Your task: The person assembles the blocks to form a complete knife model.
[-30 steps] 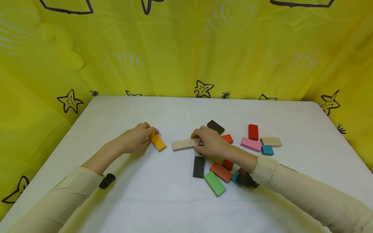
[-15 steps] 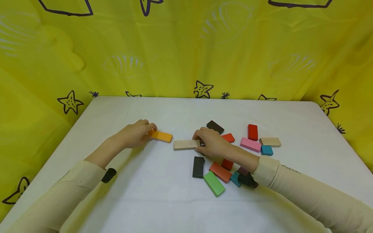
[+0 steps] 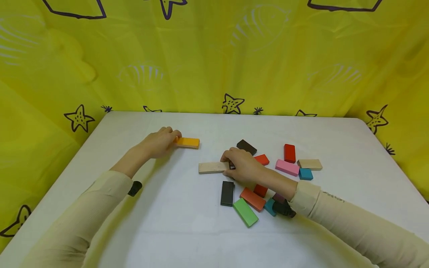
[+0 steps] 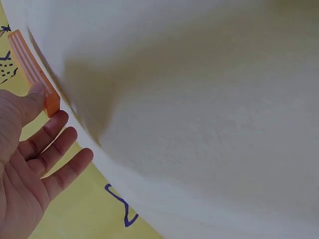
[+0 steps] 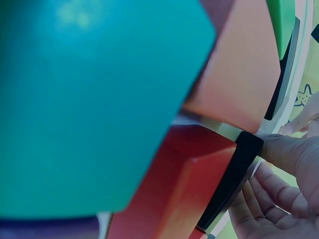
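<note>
My left hand (image 3: 161,143) pinches the orange block (image 3: 188,143) by its left end; I can't tell whether it touches the table (image 3: 174,223). Next, the pale block (image 3: 211,168) lies flat, its right end between the bent thumb and fingers of my right hand (image 3: 244,164). The black block (image 3: 227,193) lies just below that hand, the green block (image 3: 245,212) beside it, the pink block (image 3: 287,167) farther right.
</note>
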{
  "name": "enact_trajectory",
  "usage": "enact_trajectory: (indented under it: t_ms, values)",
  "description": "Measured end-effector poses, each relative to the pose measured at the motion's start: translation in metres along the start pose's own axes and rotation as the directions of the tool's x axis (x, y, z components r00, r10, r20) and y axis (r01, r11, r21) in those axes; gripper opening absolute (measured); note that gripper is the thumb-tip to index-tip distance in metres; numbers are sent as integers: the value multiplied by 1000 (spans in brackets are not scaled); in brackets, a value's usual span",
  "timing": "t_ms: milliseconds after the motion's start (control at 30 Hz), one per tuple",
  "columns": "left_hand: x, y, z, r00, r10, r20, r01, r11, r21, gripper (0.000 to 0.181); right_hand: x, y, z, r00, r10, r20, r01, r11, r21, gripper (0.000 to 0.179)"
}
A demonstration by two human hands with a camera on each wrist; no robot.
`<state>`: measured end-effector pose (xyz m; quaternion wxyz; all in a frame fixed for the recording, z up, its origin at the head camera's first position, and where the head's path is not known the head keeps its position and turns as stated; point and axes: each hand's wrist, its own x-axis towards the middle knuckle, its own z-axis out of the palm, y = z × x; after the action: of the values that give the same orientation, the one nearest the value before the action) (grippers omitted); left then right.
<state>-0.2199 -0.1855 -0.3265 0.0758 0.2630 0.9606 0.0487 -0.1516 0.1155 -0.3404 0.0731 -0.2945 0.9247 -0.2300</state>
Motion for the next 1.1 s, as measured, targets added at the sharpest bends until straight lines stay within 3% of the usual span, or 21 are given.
enact_trajectory:
  t_ms: [333,1100]
  values:
    - [14,-1,4,1000,-8,6,8,1000,-10,29,-1,1,0,1000,0,-1,0,1000,5,27]
    - [18,3,5,1000,-11,12,10,999,42,30,-1,-3,-2,999,40,20,-40,999,-16,30]
